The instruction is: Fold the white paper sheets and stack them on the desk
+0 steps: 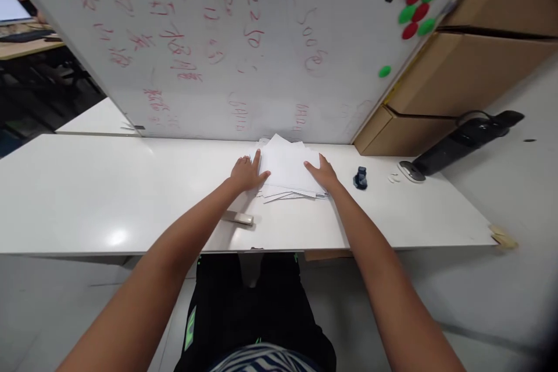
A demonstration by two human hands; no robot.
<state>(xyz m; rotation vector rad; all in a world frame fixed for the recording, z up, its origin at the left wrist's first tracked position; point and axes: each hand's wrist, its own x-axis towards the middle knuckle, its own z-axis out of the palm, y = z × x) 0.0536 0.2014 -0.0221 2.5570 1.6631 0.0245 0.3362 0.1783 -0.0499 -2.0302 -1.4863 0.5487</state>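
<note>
A loose stack of white paper [288, 164] lies on the white table, its sheets fanned unevenly at the far and near edges. My left hand [247, 173] is at the stack's left side, thumb reaching over the top sheet and index finger stretched along the edge. On the right side, my right hand [322, 174] holds the stack with its thumb on top; its other fingers are mostly hidden. Nearer to me, partly behind my left forearm, lies a slim pale bar-shaped object [239, 218]. A small dark blue object [360, 178] sits to the right of my right hand.
A whiteboard [270, 99] with red writing stands along the table's [108, 197] back edge. Cardboard boxes [479, 70] are stacked at the right. A dark bottle [457, 142], a computer mouse [411, 171] and small white pieces [393, 178] are near the right wall.
</note>
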